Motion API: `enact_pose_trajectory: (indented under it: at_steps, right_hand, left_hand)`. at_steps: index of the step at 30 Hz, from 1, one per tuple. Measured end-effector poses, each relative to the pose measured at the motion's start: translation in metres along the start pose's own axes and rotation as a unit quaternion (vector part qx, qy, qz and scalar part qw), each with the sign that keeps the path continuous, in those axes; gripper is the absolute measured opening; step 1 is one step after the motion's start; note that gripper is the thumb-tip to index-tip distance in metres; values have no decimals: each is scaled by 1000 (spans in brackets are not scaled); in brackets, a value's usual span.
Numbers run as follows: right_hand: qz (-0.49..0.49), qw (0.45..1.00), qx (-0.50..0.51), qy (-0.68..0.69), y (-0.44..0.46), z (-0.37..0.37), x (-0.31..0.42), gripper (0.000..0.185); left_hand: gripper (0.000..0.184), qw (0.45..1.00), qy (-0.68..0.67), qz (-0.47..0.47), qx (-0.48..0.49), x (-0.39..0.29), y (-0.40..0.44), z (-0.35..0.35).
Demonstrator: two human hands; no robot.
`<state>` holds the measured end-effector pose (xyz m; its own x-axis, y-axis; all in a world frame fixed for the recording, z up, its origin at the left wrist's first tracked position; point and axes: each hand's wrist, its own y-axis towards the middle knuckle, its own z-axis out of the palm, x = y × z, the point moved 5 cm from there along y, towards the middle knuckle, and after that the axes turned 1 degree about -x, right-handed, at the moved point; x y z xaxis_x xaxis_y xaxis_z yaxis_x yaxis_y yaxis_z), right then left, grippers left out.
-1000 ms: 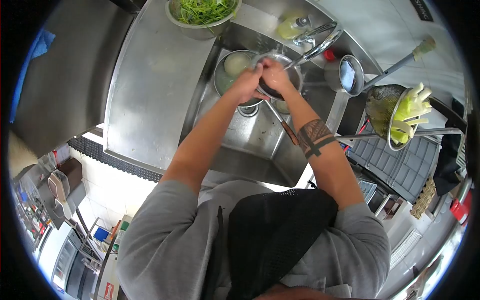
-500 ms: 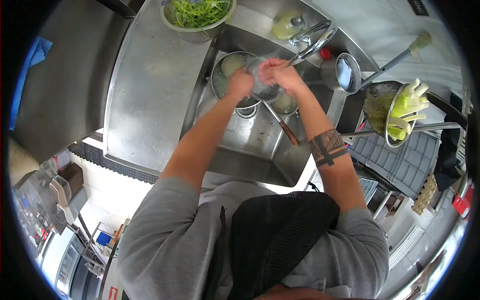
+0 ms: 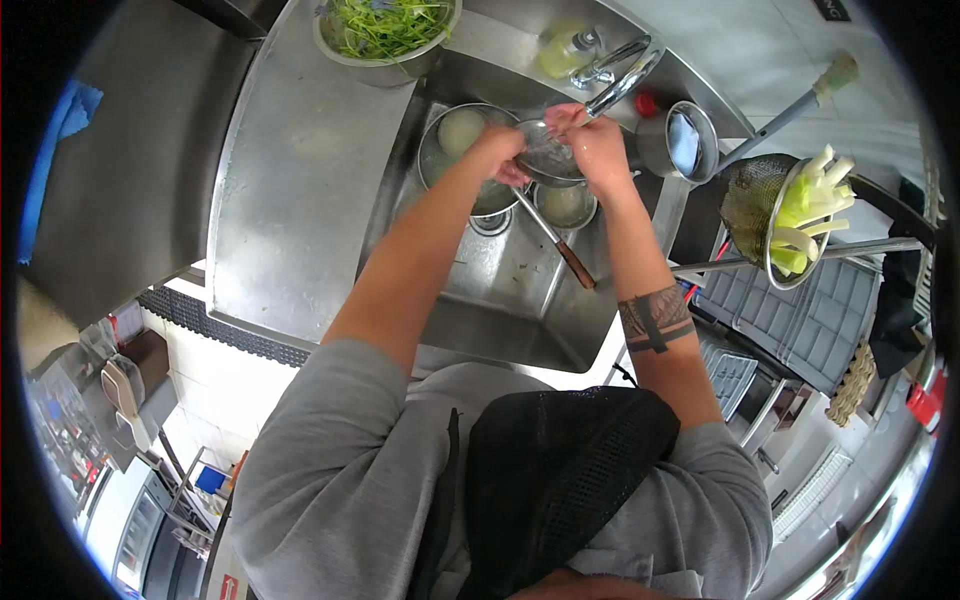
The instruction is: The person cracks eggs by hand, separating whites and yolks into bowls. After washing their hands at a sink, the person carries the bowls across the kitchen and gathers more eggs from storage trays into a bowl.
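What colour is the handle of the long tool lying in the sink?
The handle is brown at its end and silvery along the shaft, clearest in the head view.

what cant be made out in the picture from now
Head view:
bottom of the bowl under the tap: blurred by splashing water
what the brown-ended handle joins: hidden around the left hand
part of the big pot: behind the left hand
wall sign: cut off by the top edge
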<state>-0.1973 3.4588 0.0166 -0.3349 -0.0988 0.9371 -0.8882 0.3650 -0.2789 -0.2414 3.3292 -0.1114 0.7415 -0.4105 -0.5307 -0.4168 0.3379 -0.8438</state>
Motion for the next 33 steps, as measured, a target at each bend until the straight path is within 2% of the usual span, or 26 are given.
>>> enact_pose_trajectory:
  at_steps: [1,2,3,4,5,6,8,9,10,11,12,14,15,16,18,19,21,22,24,26,27,28,29,31,32,33]
  right_hand:
    - [25,999,20,40,-2,-1,3,23]
    - [26,999,20,41,-1,-3,9,23]
    - [44,996,51,65,-1,-3,11,21]
    - [62,991,81,89,-2,-3,11,19]
    - [31,996,68,48,1,-9,13,19]
    - [32,996,70,48,8,-15,8,19]
    - [33,985,-104,137,36,-47,-16,20]
    - [41,977,-171,123,50,-62,-36,17]
    - [50,965,-235,110,67,-78,-62,14]
    - [81,970,-228,-5,92,-95,-94,13]
    - [80,972,-221,0,104,-101,-93,13]
    - [246,962,-24,114,117,-88,-95,15]
    - [248,959,-9,139,129,-89,-78,16]
    - [249,958,-7,141,126,-88,-59,16]
    - [128,958,-43,254,106,-95,-17,16]
    - [127,958,-44,254,97,-104,-23,16]
    - [-2,867,22,497,80,-113,-22,11]
    - [4,919,63,390,65,-108,-38,18]
    - [20,976,130,174,4,-87,-46,50]
    - [46,977,208,5,-78,-44,-48,100]
    - [46,966,238,-91,-109,-29,-57,114]
    - [-7,959,257,-117,-137,-12,-55,118]
    - [-71,932,256,-247,-153,-1,-55,108]
    - [-75,914,178,-358,-166,2,-45,75]
    - [-36,906,154,-392,-167,-1,-28,67]
    - [-118,928,115,-333,-162,-7,-15,58]
  left_hand:
    - [35,992,-72,-90,48,18,5,4]
    - [35,992,-72,-91,47,26,11,8]
    - [36,987,77,117,-74,12,10,3]
    - [38,904,220,315,-187,-3,-2,5]
    - [43,847,277,408,-199,-11,-7,12]
    - [43,848,276,406,-200,-15,-15,11]
    - [41,644,470,574,-186,-43,-58,25]
    - [41,644,473,571,-191,-56,-73,25]
    - [41,643,564,495,-155,-65,-78,32]
    - [40,632,647,410,-118,-65,-78,34]
    - [40,632,649,404,-123,-64,-79,30]
    - [38,601,561,568,-32,-65,-97,36]
    - [38,657,511,554,20,-66,-109,33]
    - [38,658,513,551,19,-62,-111,29]
    - [41,709,543,449,-40,-48,-105,16]
    - [41,708,543,450,-39,-36,-105,13]
    - [46,714,526,446,-122,-9,-106,-8]
    - [46,711,527,447,-128,10,-105,-14]
    - [50,704,411,556,-165,38,-120,-25]
    - [50,689,413,573,-165,50,-148,-17]
    - [50,684,412,580,-158,60,-166,-11]
    - [52,678,420,586,-143,66,-181,-2]
    - [54,670,430,590,-135,68,-195,6]
    - [56,663,396,621,-136,65,-228,11]
    - [55,645,382,636,-183,64,-246,9]
    - [54,618,370,655,-229,58,-265,-4]
